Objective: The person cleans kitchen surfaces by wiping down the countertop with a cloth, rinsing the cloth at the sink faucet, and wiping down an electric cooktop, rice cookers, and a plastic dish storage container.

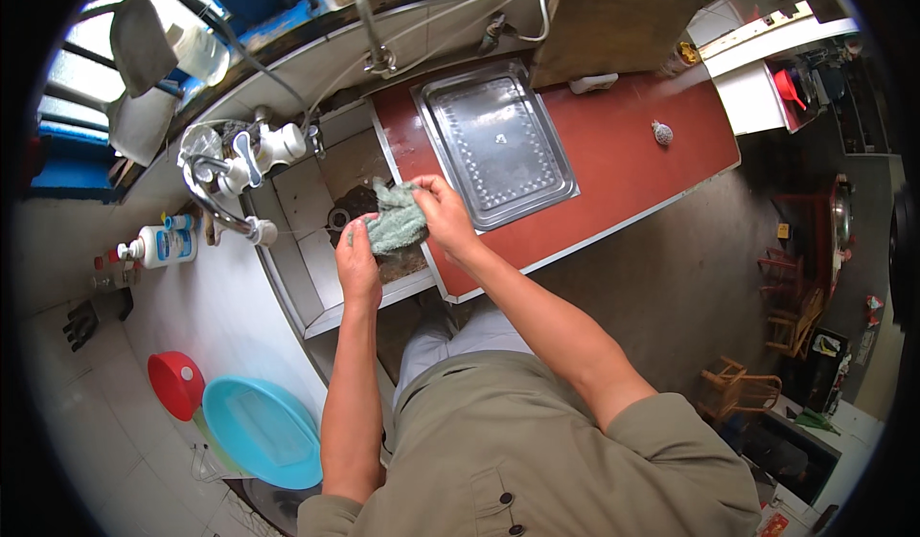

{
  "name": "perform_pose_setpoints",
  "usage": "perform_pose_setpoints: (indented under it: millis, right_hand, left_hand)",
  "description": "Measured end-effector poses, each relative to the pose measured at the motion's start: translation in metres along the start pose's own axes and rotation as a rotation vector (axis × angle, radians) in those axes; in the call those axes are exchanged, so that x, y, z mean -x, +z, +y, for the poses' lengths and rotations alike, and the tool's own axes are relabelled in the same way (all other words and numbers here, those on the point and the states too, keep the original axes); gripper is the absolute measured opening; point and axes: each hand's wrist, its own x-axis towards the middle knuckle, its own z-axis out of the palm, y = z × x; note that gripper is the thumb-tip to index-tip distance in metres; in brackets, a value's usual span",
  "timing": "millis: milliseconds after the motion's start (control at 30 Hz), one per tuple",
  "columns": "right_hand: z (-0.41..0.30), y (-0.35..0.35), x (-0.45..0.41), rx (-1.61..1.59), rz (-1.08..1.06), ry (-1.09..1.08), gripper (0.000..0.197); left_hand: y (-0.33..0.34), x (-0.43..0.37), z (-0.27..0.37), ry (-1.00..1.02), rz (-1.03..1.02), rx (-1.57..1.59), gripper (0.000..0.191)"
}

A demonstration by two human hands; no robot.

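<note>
A bunched grey-green cloth (pixel 397 222) is held between my two hands above the tiled sink (pixel 293 203). My left hand (pixel 358 264) grips its lower left end, the thumb lying along it. On the upper right end, my right hand (pixel 447 214) has its fingers closed around the cloth. Just right of that hand, a rectangular metal tray (pixel 496 134) lies on the red countertop (pixel 632 145), with a small pale bit on its bottom. A thin stream of water seems to leave the white-tipped faucet (pixel 262 231) left of my hands.
A wooden cutting board (pixel 611 23) leans at the back, near a steel-wool scrubber (pixel 662 132). On the left ledge stand a white pump bottle (pixel 162 247), a red basin (pixel 172 385) and a blue basin (pixel 255 429). A second faucet (pixel 366 19) rises behind the sink.
</note>
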Motion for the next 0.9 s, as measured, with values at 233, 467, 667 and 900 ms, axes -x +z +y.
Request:
perform_pose_setpoints:
  millis: [233, 467, 667, 900]
  right_hand:
    - [-0.040, -0.007, -0.001, -0.291, 0.063, 0.165, 0.026]
    - [-0.028, -0.033, 0.016, -0.738, -0.230, 0.580, 0.036]
    - [-0.054, -0.052, 0.030, -0.735, -0.334, 0.967, 0.035]
    - [0.008, -0.095, -0.004, -0.773, -0.352, 0.842, 0.049]
  left_hand:
    - [0.040, 0.007, 0.026, 0.112, -0.085, 0.172, 0.043]
    - [0.079, 0.014, -0.003, -0.184, -0.330, 0.806, 0.050]
    - [0.092, 0.026, -0.011, -0.422, -0.360, 1.418, 0.063]
    - [0.120, 0.005, -0.003, -0.382, -0.497, 1.280, 0.066]
